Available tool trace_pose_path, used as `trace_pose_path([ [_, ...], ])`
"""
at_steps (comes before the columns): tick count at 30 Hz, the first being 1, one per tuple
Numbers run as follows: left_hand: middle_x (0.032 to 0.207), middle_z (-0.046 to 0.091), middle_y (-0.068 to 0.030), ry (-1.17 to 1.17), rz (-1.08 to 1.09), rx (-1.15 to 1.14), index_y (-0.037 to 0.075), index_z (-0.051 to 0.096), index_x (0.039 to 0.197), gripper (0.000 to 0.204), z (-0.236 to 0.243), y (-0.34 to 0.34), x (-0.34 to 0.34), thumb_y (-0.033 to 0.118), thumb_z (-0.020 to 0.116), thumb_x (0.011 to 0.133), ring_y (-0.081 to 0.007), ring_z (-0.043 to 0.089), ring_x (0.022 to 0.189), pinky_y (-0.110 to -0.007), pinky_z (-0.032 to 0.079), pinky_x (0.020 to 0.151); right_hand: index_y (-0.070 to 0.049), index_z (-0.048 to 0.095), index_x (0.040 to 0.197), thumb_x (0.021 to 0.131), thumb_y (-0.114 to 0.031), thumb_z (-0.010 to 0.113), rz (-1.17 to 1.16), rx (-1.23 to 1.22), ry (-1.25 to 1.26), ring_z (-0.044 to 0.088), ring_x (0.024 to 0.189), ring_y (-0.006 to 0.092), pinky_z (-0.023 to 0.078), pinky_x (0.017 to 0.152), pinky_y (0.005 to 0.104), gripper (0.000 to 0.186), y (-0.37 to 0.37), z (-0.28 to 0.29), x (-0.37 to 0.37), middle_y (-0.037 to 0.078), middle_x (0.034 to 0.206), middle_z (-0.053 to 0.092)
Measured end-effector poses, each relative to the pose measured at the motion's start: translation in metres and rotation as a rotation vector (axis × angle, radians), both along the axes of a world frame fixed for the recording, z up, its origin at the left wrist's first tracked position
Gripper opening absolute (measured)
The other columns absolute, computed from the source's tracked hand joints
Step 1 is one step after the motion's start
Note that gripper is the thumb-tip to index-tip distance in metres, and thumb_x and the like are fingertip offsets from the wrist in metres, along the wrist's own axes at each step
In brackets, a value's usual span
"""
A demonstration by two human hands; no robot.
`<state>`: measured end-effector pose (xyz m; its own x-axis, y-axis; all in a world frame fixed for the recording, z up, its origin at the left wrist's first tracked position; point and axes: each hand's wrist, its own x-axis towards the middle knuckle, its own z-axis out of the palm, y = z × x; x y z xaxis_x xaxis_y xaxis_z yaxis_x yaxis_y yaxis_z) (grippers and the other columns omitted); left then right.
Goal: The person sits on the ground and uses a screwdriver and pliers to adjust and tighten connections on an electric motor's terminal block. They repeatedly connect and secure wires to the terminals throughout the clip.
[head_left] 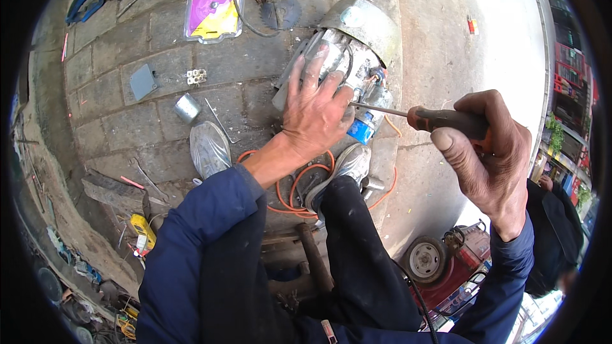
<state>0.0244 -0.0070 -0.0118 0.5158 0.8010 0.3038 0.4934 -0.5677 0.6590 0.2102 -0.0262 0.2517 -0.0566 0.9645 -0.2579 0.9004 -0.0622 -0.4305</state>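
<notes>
**Hands working a screwdriver into a metal motor on paving stones**

Screwdriver (440,118) with an orange and black handle sits in the right hand (491,159), whose fingers are wrapped tight around the grip, thumb laid along it. The thin steel shaft runs level to the left, and its tip meets the near end of a silvery metal motor (347,51) lying on the paving (127,121), close to the pavement's edge where the concrete road begins. A blue part (361,130) shows at that end, just beside the tip.

The left hand (315,111) lies flat on top of the motor, fingers spread apart and pressing down rather than gripping, steadying it.

Two grey shoes (210,148) stand on the paving, one on either side of the left forearm, with an orange cable (290,194) looped between them. Further along the paving lie a purple and yellow package (213,9), a small grey plate (143,81), a short metal cylinder (187,107) and a circular saw blade (280,13).

The work looks to be at the stage of loosening or prying a fitting at the motor's end. The next move would seem to call for keeping the tip seated while turning or levering, with the left hand holding the motor firm against slipping.
</notes>
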Motion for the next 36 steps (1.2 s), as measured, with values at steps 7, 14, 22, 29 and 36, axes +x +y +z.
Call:
trace_pose_path([
  [7,0.13,0.071,-0.0134,0.0,-0.006,-0.009,0.013,0.081,0.101,0.026,0.001,0.0,-0.001,0.023,0.09,0.079,-0.0451,0.042,0.158,-0.07,0.029,0.128,0.0,0.063,0.118,0.099,-0.024,0.089,-0.028,0.065,-0.071,0.082,0.079,0.0267,0.064,0.07,0.035,0.04,0.007,-0.002,-0.009,0.014,0.086,0.08],
  [14,0.13,0.071,-0.0139,-0.003,-0.012,-0.007,0.012,0.081,0.102,0.027,0.001,0.0,0.001,0.024,0.09,0.08,-0.0453,0.041,0.158,-0.07,0.029,0.128,0.001,0.058,0.139,0.093,-0.023,0.089,0.006,0.005,-0.111,0.075,0.095,0.024,0.06,0.088,0.0367,0.06,0.004,0.001,-0.001,0.016,0.103,0.074],
  [22,0.131,0.071,-0.0141,0.003,-0.01,0.004,0.013,0.08,0.103,0.028,0.001,0.0,0.0,0.024,0.09,0.08,-0.0453,0.042,0.158,-0.07,0.029,0.128,0.0,0.059,0.127,0.093,-0.015,0.092,0.112,0.235,-0.061,0.08,0.079,0.0227,0.062,0.075,0.0359,0.049,0.004,-0.014,-0.003,0.013,0.087,0.08],
  [29,0.13,0.071,-0.0134,0.015,-0.005,0.01,0.013,0.08,0.103,0.028,0.0,0.0,-0.002,0.023,0.09,0.079,-0.0455,0.043,0.157,-0.07,0.029,0.128,0.001,0.062,0.121,0.095,-0.021,0.09,0.175,0.11,-0.051,0.072,0.077,0.0223,0.058,0.074,0.0353,0.044,0.013,0.0,-0.005,0.014,0.092,0.078],
  [36,0.13,0.071,-0.0127,0.014,-0.012,-0.001,0.013,0.08,0.102,0.028,0.001,0.0,-0.002,0.023,0.091,0.078,-0.0452,0.042,0.158,-0.07,0.029,0.128,0.001,0.063,0.115,0.087,0.003,0.086,0.04,-0.032,-0.064,0.073,0.085,0.0285,0.059,0.073,0.037,0.036,0.0,0.006,-0.004,0.016,0.101,0.065],
])
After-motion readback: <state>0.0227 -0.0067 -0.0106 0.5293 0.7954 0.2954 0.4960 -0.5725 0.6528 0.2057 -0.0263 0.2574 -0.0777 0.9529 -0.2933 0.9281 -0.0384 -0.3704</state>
